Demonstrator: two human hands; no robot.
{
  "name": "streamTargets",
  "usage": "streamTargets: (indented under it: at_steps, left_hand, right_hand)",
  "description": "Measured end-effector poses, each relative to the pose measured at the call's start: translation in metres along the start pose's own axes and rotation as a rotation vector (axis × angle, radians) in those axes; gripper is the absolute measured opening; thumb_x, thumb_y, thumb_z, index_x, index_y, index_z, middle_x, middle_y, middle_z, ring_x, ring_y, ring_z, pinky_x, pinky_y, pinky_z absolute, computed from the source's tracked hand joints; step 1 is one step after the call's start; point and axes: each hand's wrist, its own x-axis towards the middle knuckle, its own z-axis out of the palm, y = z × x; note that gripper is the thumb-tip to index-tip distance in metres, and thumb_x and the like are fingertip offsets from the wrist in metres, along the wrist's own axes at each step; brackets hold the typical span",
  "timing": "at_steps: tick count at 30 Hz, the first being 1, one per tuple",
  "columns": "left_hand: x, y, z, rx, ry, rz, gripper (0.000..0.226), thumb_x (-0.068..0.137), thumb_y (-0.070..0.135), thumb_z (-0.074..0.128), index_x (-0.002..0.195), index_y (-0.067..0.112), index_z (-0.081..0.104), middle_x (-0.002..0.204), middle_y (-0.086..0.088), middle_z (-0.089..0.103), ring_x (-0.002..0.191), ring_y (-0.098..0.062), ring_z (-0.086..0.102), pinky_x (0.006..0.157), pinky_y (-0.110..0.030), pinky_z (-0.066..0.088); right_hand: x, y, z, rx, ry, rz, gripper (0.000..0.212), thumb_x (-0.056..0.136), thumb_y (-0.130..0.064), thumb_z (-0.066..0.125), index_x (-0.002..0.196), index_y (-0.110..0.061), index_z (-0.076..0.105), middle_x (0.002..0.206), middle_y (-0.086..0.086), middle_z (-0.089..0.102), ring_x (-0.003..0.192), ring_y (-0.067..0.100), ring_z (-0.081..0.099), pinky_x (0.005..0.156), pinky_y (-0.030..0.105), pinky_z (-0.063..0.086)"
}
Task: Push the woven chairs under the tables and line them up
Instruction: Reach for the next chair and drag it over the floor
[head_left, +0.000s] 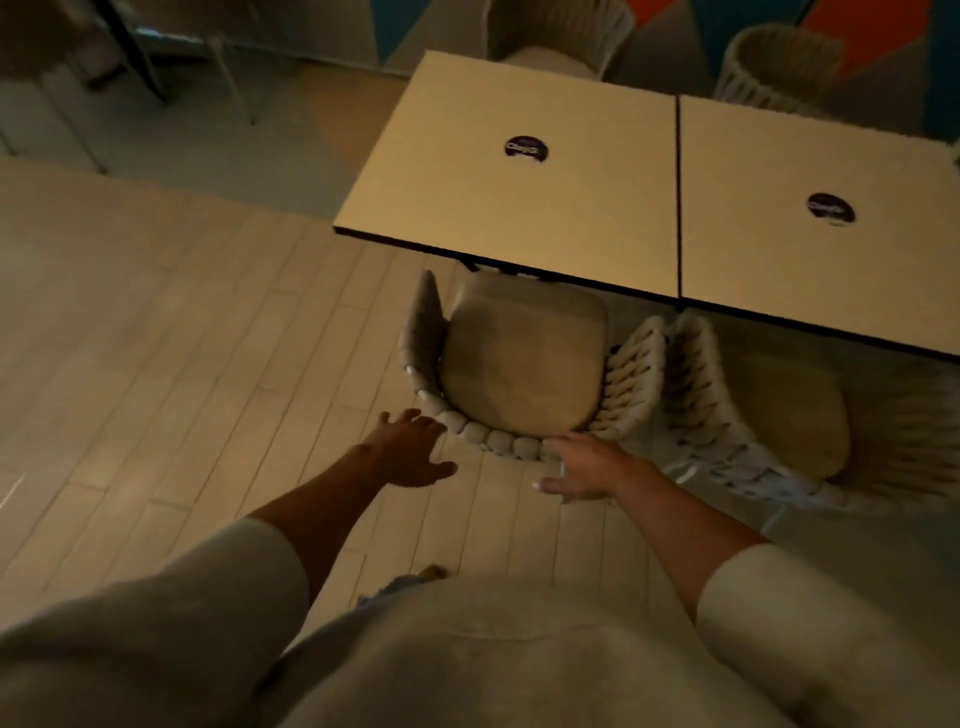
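Observation:
A woven chair (519, 364) with a beige seat cushion stands in front of me, its seat front tucked partly under the left table (467, 208). My left hand (410, 452) hovers open just behind the left end of its curved woven back, fingers spread. My right hand (582, 467) is open too, its fingers at the back's right end, apparently touching the weave. A second woven chair (753, 415) stands right beside it, partly under the right table (831, 270), its armrest pressed against the first chair's.
The two square tables stand edge to edge, each with a dark round sticker. Two more woven chairs (561, 36) (779, 67) stand at their far side by a coloured wall. Pale plank floor spreads to the left, with other chair legs (228, 67) at far left.

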Motion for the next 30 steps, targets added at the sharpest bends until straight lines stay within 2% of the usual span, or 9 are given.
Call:
streamTargets:
  at_steps: [4, 7, 10, 14, 16, 19, 22, 26, 30]
  left_hand:
    - [-0.026, -0.024, 0.018, -0.036, 0.006, -0.064, 0.097, 0.089, 0.086, 0.036, 0.163, 0.023, 0.025, 0.17, -0.002, 0.023, 0.159, -0.028, 0.011, 0.123, -0.067, 0.011]
    - [-0.051, -0.042, 0.034, -0.119, 0.024, -0.142, 0.098, 0.09, 0.085, 0.036, 0.165, 0.024, 0.017, 0.172, -0.001, 0.018, 0.16, -0.027, 0.006, 0.124, -0.067, 0.005]
    - [-0.071, -0.072, 0.047, -0.219, 0.043, -0.207, 0.103, 0.087, 0.088, 0.034, 0.165, 0.025, 0.01, 0.173, 0.001, 0.016, 0.16, -0.025, 0.004, 0.124, -0.068, 0.004]
    - [-0.085, -0.122, 0.051, -0.271, 0.063, -0.281, 0.114, 0.077, 0.095, 0.027, 0.166, 0.026, 0.006, 0.173, 0.0, 0.011, 0.16, -0.026, 0.002, 0.123, -0.07, 0.006]
    - [-0.086, -0.149, 0.049, -0.3, 0.073, -0.285, 0.113, 0.079, 0.094, 0.03, 0.166, 0.025, 0.006, 0.174, 0.0, 0.009, 0.16, -0.026, 0.002, 0.124, -0.069, 0.008]
    - [-0.078, -0.194, 0.047, -0.331, 0.075, -0.271, 0.109, 0.084, 0.09, 0.037, 0.166, 0.024, 0.007, 0.174, 0.0, 0.008, 0.16, -0.026, 0.002, 0.124, -0.067, 0.009]
    - [-0.064, -0.248, 0.042, -0.305, 0.093, -0.248, 0.11, 0.083, 0.091, 0.037, 0.166, 0.023, 0.008, 0.174, -0.001, 0.01, 0.16, -0.026, 0.004, 0.124, -0.067, 0.011]
    - [-0.043, -0.325, 0.02, -0.255, 0.092, -0.179, 0.111, 0.082, 0.093, 0.035, 0.165, 0.023, 0.01, 0.173, -0.001, 0.012, 0.159, -0.026, 0.006, 0.124, -0.066, 0.011]
    - [-0.021, -0.394, -0.019, -0.175, 0.1, -0.12, 0.111, 0.081, 0.093, 0.035, 0.164, 0.023, 0.012, 0.173, -0.001, 0.015, 0.159, -0.027, 0.009, 0.122, -0.067, 0.014]
  right_hand:
    - [0.019, -0.021, -0.006, -0.07, -0.017, -0.058, 0.093, 0.087, -0.077, 0.057, 0.156, -0.018, 0.037, 0.163, 0.005, 0.036, 0.144, 0.029, 0.04, 0.114, 0.043, 0.039]
    - [0.032, -0.042, -0.016, -0.156, -0.044, -0.081, 0.097, 0.087, -0.08, 0.053, 0.16, -0.021, 0.028, 0.169, 0.003, 0.023, 0.15, 0.032, 0.03, 0.116, 0.052, 0.034]
    - [0.049, -0.065, -0.029, -0.197, -0.084, -0.097, 0.108, 0.082, -0.084, 0.054, 0.164, -0.026, 0.015, 0.173, -0.001, 0.006, 0.155, 0.031, 0.018, 0.118, 0.06, 0.028]
    - [0.08, -0.105, -0.064, -0.208, -0.089, -0.144, 0.115, 0.077, -0.085, 0.06, 0.164, -0.028, 0.01, 0.173, -0.001, 0.001, 0.157, 0.032, 0.014, 0.119, 0.063, 0.025]
    - [0.101, -0.129, -0.083, -0.216, -0.096, -0.161, 0.115, 0.075, -0.085, 0.063, 0.163, -0.028, 0.015, 0.173, -0.001, 0.005, 0.156, 0.032, 0.017, 0.118, 0.063, 0.027]
    - [0.136, -0.165, -0.107, -0.211, -0.105, -0.201, 0.113, 0.067, -0.089, 0.063, 0.158, -0.031, 0.03, 0.168, 0.0, 0.022, 0.15, 0.033, 0.032, 0.114, 0.062, 0.035]
    - [0.169, -0.198, -0.126, -0.233, -0.1, -0.184, 0.117, 0.064, -0.092, 0.063, 0.156, -0.024, 0.035, 0.164, -0.001, 0.032, 0.145, 0.032, 0.039, 0.114, 0.06, 0.037]
    - [0.205, -0.242, -0.155, -0.283, -0.136, -0.135, 0.117, 0.062, -0.096, 0.057, 0.153, -0.024, 0.042, 0.163, 0.003, 0.033, 0.146, 0.034, 0.038, 0.114, 0.065, 0.033]
    - [0.223, -0.276, -0.187, -0.206, -0.084, -0.087, 0.113, 0.077, -0.083, 0.063, 0.159, -0.014, 0.028, 0.168, 0.007, 0.023, 0.151, 0.035, 0.029, 0.117, 0.061, 0.028]
